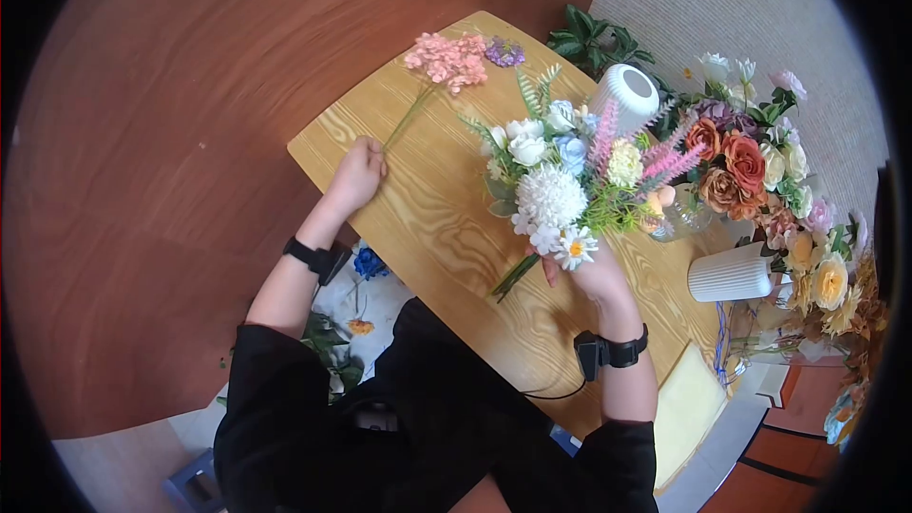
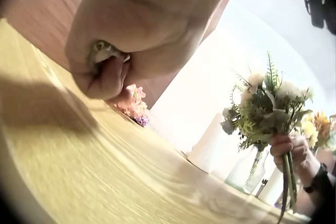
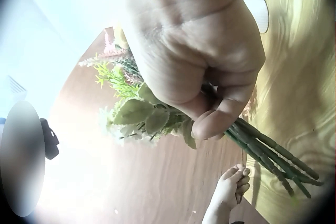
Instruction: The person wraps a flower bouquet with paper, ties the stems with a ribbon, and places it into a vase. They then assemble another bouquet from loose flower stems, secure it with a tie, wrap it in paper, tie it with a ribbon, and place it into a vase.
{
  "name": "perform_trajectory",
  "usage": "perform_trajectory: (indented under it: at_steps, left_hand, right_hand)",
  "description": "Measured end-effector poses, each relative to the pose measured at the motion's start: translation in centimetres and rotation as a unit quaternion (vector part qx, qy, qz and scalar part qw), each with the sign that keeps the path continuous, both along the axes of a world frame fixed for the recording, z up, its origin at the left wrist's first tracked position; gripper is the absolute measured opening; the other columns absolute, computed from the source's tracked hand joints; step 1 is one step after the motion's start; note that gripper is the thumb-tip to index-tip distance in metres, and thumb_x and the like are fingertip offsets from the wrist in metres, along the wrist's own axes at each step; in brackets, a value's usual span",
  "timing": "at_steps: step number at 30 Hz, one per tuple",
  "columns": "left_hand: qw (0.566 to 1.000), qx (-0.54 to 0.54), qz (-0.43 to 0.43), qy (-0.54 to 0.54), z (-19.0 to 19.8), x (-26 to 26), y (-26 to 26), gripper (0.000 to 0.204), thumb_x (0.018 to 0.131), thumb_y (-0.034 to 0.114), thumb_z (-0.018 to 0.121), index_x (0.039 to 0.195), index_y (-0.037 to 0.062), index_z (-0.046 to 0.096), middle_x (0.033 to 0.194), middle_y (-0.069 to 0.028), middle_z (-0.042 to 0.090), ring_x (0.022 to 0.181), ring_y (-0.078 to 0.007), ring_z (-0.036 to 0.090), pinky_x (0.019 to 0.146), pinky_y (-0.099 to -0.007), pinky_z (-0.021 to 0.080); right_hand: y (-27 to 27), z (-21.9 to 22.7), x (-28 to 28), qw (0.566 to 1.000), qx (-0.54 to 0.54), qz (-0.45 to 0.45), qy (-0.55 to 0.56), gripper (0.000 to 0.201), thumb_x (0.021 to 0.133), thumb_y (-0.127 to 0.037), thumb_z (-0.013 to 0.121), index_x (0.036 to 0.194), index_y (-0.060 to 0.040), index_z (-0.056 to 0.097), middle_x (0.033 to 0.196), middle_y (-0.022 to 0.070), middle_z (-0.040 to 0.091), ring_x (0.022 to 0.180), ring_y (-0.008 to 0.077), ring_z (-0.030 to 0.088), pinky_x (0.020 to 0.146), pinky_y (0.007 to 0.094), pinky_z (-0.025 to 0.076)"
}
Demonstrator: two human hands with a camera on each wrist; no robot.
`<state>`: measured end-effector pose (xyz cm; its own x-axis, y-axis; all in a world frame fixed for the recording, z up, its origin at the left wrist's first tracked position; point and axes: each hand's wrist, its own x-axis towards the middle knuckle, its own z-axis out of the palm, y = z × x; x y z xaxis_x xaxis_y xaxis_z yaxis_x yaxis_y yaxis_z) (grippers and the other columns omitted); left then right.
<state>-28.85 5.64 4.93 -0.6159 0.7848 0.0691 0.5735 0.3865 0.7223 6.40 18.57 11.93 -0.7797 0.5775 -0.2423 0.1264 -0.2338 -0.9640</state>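
Note:
My right hand [image 1: 600, 272] grips the green stems [image 3: 268, 153] of a mixed bouquet [image 1: 560, 171] above the table. White blooms, a daisy, pale blue roses, pink spikes and fern leaves make up the bouquet. In the right wrist view, the thumb and fingers wrap the stems, whose ends stick out below. At the table's left edge, my left hand [image 1: 361, 174] has its fingers curled round the thin stem [image 1: 408, 122] of a pink flower spray [image 1: 445, 61]. The pink head is at the far end of the table, beside a small purple flower [image 1: 505, 51].
On the wooden table [image 1: 427, 218], a white ribbed vase [image 1: 627, 100] stands at the back and another ribbed vase [image 1: 730, 275] lies tilted at right. Orange, cream and pink flowers [image 1: 746, 166] crowd the right side near a glass vase [image 2: 245, 170]. A blue flower [image 1: 369, 263] is below the left edge.

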Motion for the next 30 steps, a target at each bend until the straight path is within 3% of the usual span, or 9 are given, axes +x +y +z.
perform_trajectory:
  at_steps: [1, 2, 5, 8, 16, 18, 20, 22, 30]
  left_hand:
    - [0.995, 0.078, 0.012, -0.058, 0.3, 0.2, -0.5, 0.020, 0.098, 0.015, 0.053, 0.103, -0.0039, 0.058, 0.073, -0.0113, 0.061, 0.071, -0.0227, 0.062, 0.066, -0.0345, 0.047]
    - [0.995, 0.081, 0.014, -0.054, 0.5, 0.5, -1.0, 0.020, 0.098, 0.015, 0.053, 0.103, -0.0039, 0.058, 0.073, -0.0113, 0.061, 0.071, -0.0227, 0.062, 0.066, -0.0345, 0.047]
    - [0.958, 0.229, 0.016, -0.171, 0.9, 2.2, -2.4, 0.025, 0.105, 0.018, 0.048, 0.107, -0.0019, 0.062, 0.069, 0.0048, 0.044, 0.064, -0.0071, 0.041, 0.059, -0.0236, 0.036]
    - [0.933, 0.281, 0.027, -0.224, 1.7, 4.8, -3.8, 0.023, 0.106, 0.019, 0.046, 0.108, 0.0012, 0.060, 0.069, 0.0041, 0.046, 0.058, -0.0045, 0.039, 0.052, -0.0203, 0.032]
    - [0.893, 0.376, 0.013, -0.247, 2.5, 9.4, -5.7, 0.019, 0.105, 0.015, 0.045, 0.108, 0.0005, 0.057, 0.071, 0.0023, 0.047, 0.058, -0.0049, 0.039, 0.052, -0.0197, 0.031]
    - [0.888, 0.365, 0.006, -0.281, 2.4, 10.6, -6.2, 0.019, 0.106, 0.014, 0.044, 0.108, -0.0001, 0.057, 0.070, 0.0021, 0.047, 0.057, -0.0051, 0.038, 0.052, -0.0199, 0.031]
    - [0.883, 0.362, -0.014, -0.298, 1.9, 12.4, -6.6, 0.019, 0.106, 0.013, 0.044, 0.108, -0.0003, 0.057, 0.070, 0.0010, 0.048, 0.057, -0.0052, 0.040, 0.052, -0.0201, 0.032]
    - [0.911, 0.308, -0.031, -0.271, 1.8, 14.4, -7.1, 0.018, 0.105, 0.013, 0.044, 0.108, -0.0003, 0.057, 0.071, -0.0011, 0.052, 0.057, -0.0056, 0.044, 0.052, -0.0198, 0.034]
    - [0.883, 0.309, -0.110, -0.335, 3.0, 18.7, -5.7, 0.017, 0.106, 0.014, 0.043, 0.107, 0.0010, 0.054, 0.074, -0.0057, 0.057, 0.052, -0.0077, 0.046, 0.049, -0.0212, 0.037]
  right_hand:
    - [0.1, -0.1, 0.2, 1.000, 0.002, -0.004, 0.001, 0.020, 0.089, -0.008, 0.070, 0.106, -0.0002, 0.062, 0.083, 0.0089, 0.067, 0.052, 0.0107, 0.054, 0.047, 0.0243, 0.043]
    - [0.1, -0.1, 0.3, 1.000, 0.005, -0.002, 0.005, 0.020, 0.089, -0.008, 0.070, 0.106, -0.0002, 0.062, 0.083, 0.0089, 0.067, 0.052, 0.0107, 0.054, 0.047, 0.0243, 0.043]
    - [-0.3, 1.3, 0.0, 1.000, 0.013, -0.013, -0.013, 0.019, 0.088, -0.008, 0.071, 0.104, -0.0004, 0.062, 0.083, 0.0094, 0.067, 0.052, 0.0111, 0.055, 0.046, 0.0245, 0.043]
    - [0.0, 0.9, -0.2, 1.000, 0.020, -0.005, 0.001, 0.018, 0.088, -0.007, 0.071, 0.102, -0.0007, 0.062, 0.083, 0.0099, 0.067, 0.052, 0.0116, 0.056, 0.046, 0.0244, 0.043]
    - [0.2, 1.5, -1.1, 0.999, 0.019, -0.034, 0.015, 0.020, 0.088, -0.006, 0.071, 0.103, -0.0001, 0.060, 0.082, 0.0098, 0.067, 0.053, 0.0120, 0.056, 0.047, 0.0251, 0.045]
    - [1.3, 0.4, -1.1, 0.997, 0.063, 0.032, 0.036, 0.021, 0.089, -0.008, 0.071, 0.105, 0.0007, 0.059, 0.082, 0.0095, 0.067, 0.053, 0.0123, 0.056, 0.048, 0.0258, 0.046]
    - [1.3, 1.0, -1.2, 0.998, 0.051, 0.020, 0.030, 0.022, 0.089, -0.009, 0.070, 0.106, 0.0007, 0.059, 0.082, 0.0092, 0.066, 0.053, 0.0124, 0.057, 0.047, 0.0260, 0.046]
    - [1.6, 1.3, -1.6, 0.998, 0.047, 0.029, 0.036, 0.022, 0.090, -0.010, 0.070, 0.107, 0.0007, 0.059, 0.082, 0.0089, 0.066, 0.053, 0.0126, 0.057, 0.047, 0.0262, 0.046]
    - [1.1, 1.2, -2.2, 0.996, 0.066, 0.024, 0.049, 0.020, 0.090, -0.006, 0.067, 0.106, 0.0006, 0.058, 0.084, 0.0096, 0.065, 0.054, 0.0136, 0.059, 0.046, 0.0262, 0.046]
